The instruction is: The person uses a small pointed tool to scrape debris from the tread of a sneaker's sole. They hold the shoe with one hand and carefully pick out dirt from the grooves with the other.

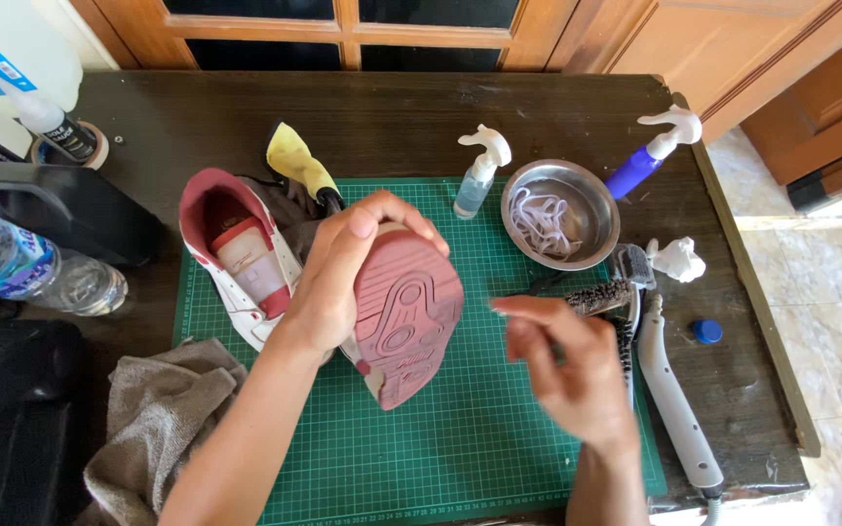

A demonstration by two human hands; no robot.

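My left hand (328,282) grips a white sneaker from the side and holds it with its dark red sole (406,317) facing up, over the green cutting mat (499,429). To the right of the sole hovers my right hand (572,365), blurred, with its fingers pinched together and pointing left. Whether something small sits between those fingers I cannot make out. The second sneaker (236,253), white with a red collar, lies on the mat's left side with its opening up.
A steel bowl (604,209) holds white laces. Around it are two spray bottles (478,180) (647,156), a brush (601,297), a white-handled tool (679,414), a blue cap (706,331). A grey towel (158,419), water bottle (12,268) and black jug (60,209) lie left.
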